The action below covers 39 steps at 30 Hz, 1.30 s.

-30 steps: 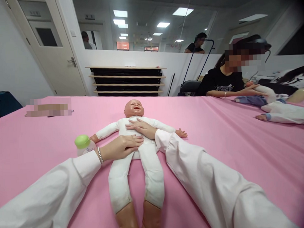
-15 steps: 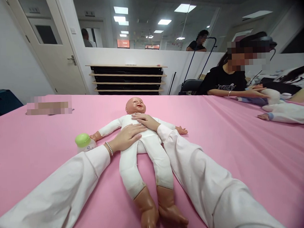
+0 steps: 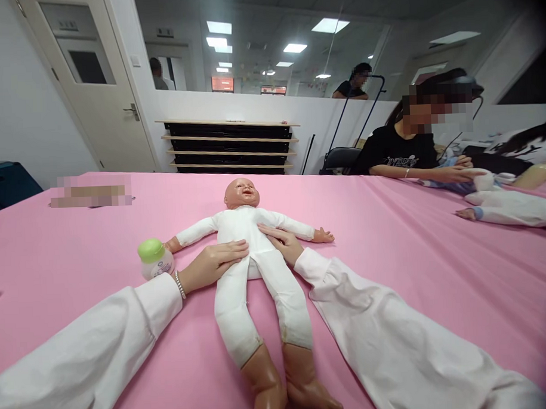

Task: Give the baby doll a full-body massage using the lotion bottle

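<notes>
Head view: doll (image 3: 241, 226) on back, middle of pink table (image 3: 391, 242), head far, feet near. Left hand (image 3: 215, 265) flat, fingers nearly together, on doll's lower belly, left side. Right hand (image 3: 283, 243) flat, fingers slightly apart, along right side of waist. Neither pinches. Good form, likely: palms relaxed, pressure light, even both sides; left forearm clear of jar (image 3: 156, 262), near left.
</notes>
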Tool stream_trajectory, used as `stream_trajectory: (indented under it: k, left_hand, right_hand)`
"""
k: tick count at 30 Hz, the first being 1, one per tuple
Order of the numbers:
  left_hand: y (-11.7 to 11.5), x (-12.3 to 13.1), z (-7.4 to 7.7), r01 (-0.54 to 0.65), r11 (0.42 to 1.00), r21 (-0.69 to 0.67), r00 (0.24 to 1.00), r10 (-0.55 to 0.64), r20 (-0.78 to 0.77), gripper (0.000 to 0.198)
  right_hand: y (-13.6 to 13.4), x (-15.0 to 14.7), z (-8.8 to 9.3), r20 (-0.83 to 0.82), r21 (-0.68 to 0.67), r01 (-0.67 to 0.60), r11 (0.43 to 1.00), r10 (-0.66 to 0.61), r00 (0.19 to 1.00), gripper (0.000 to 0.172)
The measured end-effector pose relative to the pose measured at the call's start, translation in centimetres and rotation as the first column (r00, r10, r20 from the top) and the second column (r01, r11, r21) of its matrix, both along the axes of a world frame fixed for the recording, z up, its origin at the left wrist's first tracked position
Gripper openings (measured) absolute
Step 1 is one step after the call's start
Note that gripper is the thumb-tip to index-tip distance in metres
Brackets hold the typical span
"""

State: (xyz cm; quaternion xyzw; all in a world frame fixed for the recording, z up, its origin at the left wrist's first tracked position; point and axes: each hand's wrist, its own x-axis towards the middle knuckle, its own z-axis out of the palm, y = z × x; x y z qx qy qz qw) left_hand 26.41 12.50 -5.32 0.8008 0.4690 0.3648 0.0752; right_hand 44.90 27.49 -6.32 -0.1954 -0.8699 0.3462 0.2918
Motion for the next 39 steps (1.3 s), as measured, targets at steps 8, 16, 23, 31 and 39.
stream_trajectory:
  k: [8,16,23,31,39]
  left_hand:
    - [2.8,1.4,2.4,0.196,0.976,-0.093,0.975,-0.204,-0.087,0.027]
    - [4.3,2.4,2.7,0.198,0.978,-0.066,0.964,-0.206,-0.167,0.029]
    - [4.7,1.6,1.4,0.025,0.999,-0.026,0.971,-0.031,-0.237,0.037]
    - [3.8,0.2,-1.0,-0.337,0.934,-0.121,0.940,0.340,0.000,0.046]
    - [1.0,0.7,-1.5,-0.423,0.900,-0.103,0.894,0.433,0.114,0.047]
  right_hand:
    - [0.7,-4.0,3.6,0.156,0.037,-0.312,0.949,0.303,0.940,0.032]
    - [2.6,-8.0,5.2,0.246,0.043,-0.409,0.912,0.387,0.889,0.030]
    - [5.1,-8.0,3.7,0.202,0.161,-0.401,0.902,0.368,0.908,0.032]
    - [5.6,-4.2,0.1,-0.029,0.096,-0.128,0.987,0.132,0.991,0.061]
    - [-0.7,1.0,-1.3,-0.035,-0.189,0.028,0.981,-0.036,0.999,0.070]
